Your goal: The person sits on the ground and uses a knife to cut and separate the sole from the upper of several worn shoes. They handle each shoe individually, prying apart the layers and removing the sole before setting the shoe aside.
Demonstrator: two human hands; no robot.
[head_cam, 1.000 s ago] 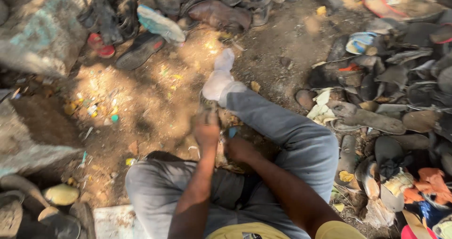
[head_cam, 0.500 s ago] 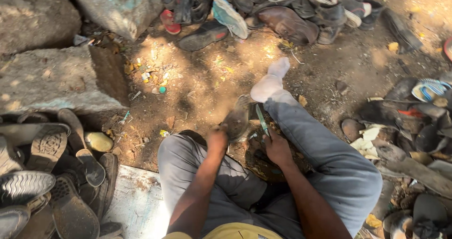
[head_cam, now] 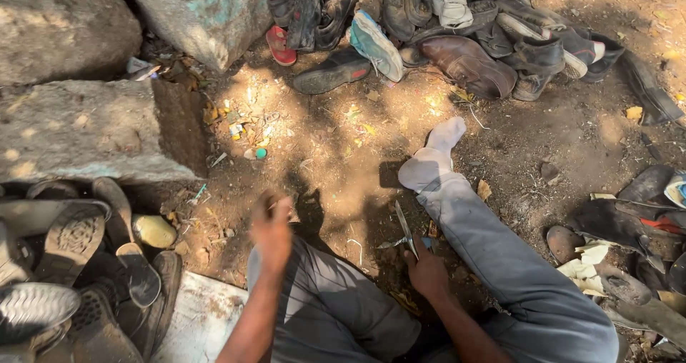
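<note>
**Kid:** Down on the dirt ground point(head_cam: 336, 156), between your two legs, what are you holding?

**Helper:** Your right hand point(head_cam: 427, 271) has its fingers closed around a thin blade point(head_cam: 405, 227). Its tip points up and away from you, close beside your right leg point(head_cam: 500, 256).

**Kid:** And the other hand?

**Helper:** Your left hand point(head_cam: 272, 227) hangs over your left knee point(head_cam: 314, 291). It looks blurry, so I cannot tell if the fingers are open or closed, or if they hold anything.

**Kid:** What could go wrong?

**Helper:** I think the blade could slip and nick your trouser leg or your socked foot point(head_cam: 432, 159), because it sits so near them. Your left hand could also bump the sharp edge if it comes across too fast.

**Kid:** Is there room to move?

**Helper:** Some. Bare dirt lies open in front of you. A big stone block point(head_cam: 86, 131) stands on your left, with old shoe soles point(head_cam: 71, 263) piled below it. A heap of worn shoes point(head_cam: 457, 34) sits at the far side, and more scraps point(head_cam: 629, 249) crowd your right. The open spot is straight ahead, near your foot.
</note>
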